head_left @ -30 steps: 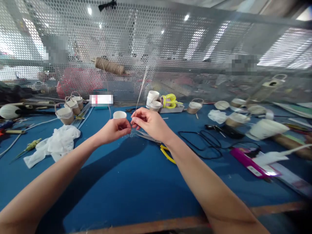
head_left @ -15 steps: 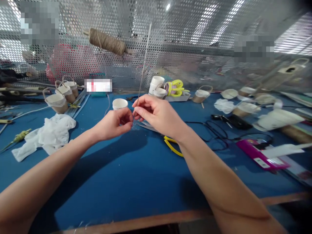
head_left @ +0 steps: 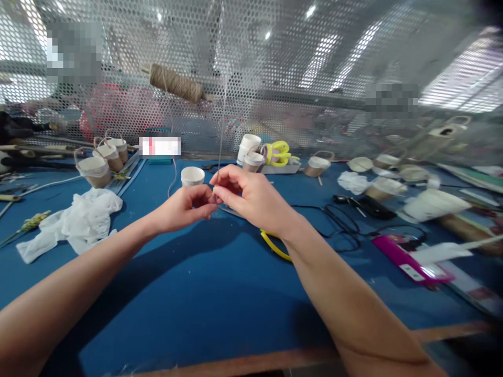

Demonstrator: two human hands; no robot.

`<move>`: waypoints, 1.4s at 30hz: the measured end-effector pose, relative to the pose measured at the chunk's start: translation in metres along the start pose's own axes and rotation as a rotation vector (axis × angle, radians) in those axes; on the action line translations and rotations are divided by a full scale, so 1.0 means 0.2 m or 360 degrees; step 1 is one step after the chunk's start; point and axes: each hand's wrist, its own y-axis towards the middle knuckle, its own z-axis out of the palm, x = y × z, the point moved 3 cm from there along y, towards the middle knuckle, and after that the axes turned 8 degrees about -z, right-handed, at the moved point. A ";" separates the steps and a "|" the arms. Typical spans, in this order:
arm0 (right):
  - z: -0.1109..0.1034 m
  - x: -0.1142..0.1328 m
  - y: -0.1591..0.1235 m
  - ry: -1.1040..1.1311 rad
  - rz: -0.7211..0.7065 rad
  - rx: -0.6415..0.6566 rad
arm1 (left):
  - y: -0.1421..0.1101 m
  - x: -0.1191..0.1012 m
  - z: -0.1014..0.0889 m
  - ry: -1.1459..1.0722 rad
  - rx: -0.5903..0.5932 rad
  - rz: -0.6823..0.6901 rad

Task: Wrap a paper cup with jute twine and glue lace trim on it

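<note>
Thin strand (head_left: 221, 133), pale toward its tip: stands near upright above the tabletop (head_left: 188, 303), its lower end running down into the pinch of the right hand (head_left: 245, 196). Upper length free, set against the perforated metal screen (head_left: 275, 63) behind; tip blurred, hard to make out.

Right hand: thumb and index closed together on the strand near its base, other fingers loosely curled. Left hand (head_left: 188, 205): fingers curled, thumb and forefinger drawn close, tips meeting or nearly meeting those of the right. Whether it grips the lower end is hidden at that meeting point; not determinable from this view.

Nearby: white cup (head_left: 192, 176) just behind the left hand; yellow-handled scissors (head_left: 275, 247) on the tabletop, partly covered by the right hand and forearm.

Handling notes (judgement): strand looks slender and likely whippy, so a light pinch low down should steady it better than a hard squeeze, which might kink it. Best worked with fingertips only, wrists quiet, both pinches close together. Leave the long free end clear of the cup; mind the scissor blades beneath.
</note>
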 end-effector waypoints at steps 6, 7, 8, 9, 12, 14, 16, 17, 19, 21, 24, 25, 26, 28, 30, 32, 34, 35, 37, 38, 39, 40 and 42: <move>0.00 -0.01 0.00 0.0042 0.0025 0.0081 | 0.00 0.01 0.00 -0.0076 0.0022 -0.0069; 0.00 -0.02 0.00 0.0050 0.0028 0.0079 | 0.00 0.01 0.00 -0.0094 0.0025 -0.0081; 0.00 -0.02 0.00 0.0050 0.0031 0.0071 | 0.00 0.01 0.00 -0.0106 0.0026 -0.0087; 0.00 -0.02 0.00 0.0040 0.0034 0.0061 | 0.00 0.01 0.00 -0.0114 0.0026 -0.0085; -0.01 -0.01 0.00 -0.0037 0.0031 0.0041 | 0.00 0.01 0.00 -0.0109 0.0008 -0.0053; -0.03 0.00 -0.01 -0.0107 0.0006 0.0034 | 0.00 0.01 0.00 -0.0059 -0.0027 -0.0041; -0.05 0.00 -0.01 -0.0214 -0.0047 0.0009 | 0.00 0.02 -0.01 0.0005 -0.0065 -0.0037; -0.06 0.00 -0.01 -0.0280 -0.0077 -0.0007 | 0.00 0.03 -0.01 0.0031 -0.0080 -0.0036; -0.07 0.00 -0.01 -0.0392 -0.0119 -0.0016 | 0.00 0.04 -0.01 0.0061 -0.0093 -0.0030; -0.06 0.00 -0.01 -0.0409 -0.0114 0.0015 | 0.00 0.04 -0.01 0.0089 -0.0095 -0.0019; -0.03 -0.02 -0.01 -0.0279 -0.0050 0.0065 | 0.00 0.04 -0.01 0.0119 -0.0085 0.0010; -0.02 -0.03 -0.01 -0.0218 -0.0030 0.0071 | 0.00 0.04 -0.01 0.0119 -0.0077 0.0018; -0.01 -0.03 -0.01 -0.0155 -0.0005 0.0082 | 0.00 0.03 -0.01 0.0114 -0.0069 0.0023; 0.00 -0.04 -0.01 -0.0025 0.0060 0.0108 | 0.00 0.03 -0.01 0.0095 -0.0052 0.0020; 0.01 -0.05 -0.01 0.0090 0.0145 0.0142 | 0.00 0.02 -0.01 0.0074 -0.0035 0.0010; 0.01 -0.05 -0.01 0.0158 0.0193 0.0156 | 0.00 0.02 0.00 0.0059 -0.0017 0.0014; 0.01 -0.04 -0.01 0.0189 0.0198 0.0148 | 0.00 0.01 0.00 0.0066 -0.0023 0.0032; 0.01 -0.04 -0.01 0.0197 0.0199 0.0139 | 0.00 0.01 0.01 0.0077 -0.0039 0.0042; 0.01 -0.04 -0.01 0.0210 0.0211 0.0123 | 0.00 0.01 0.01 0.0103 -0.0090 0.0056; 0.02 -0.04 -0.01 0.0216 0.0218 0.0119 | 0.00 0.01 0.01 0.0114 -0.0116 0.0061; 0.02 -0.04 -0.01 0.0225 0.0220 0.0113 | 0.00 0.01 0.01 0.0122 -0.0133 0.0065; 0.02 -0.04 -0.02 0.0236 0.0218 0.0107 | 0.00 0.00 0.01 0.0130 -0.0140 0.0066; 0.02 -0.03 -0.02 0.0253 0.0214 0.0094 | 0.00 0.01 0.01 0.0153 -0.0141 0.0060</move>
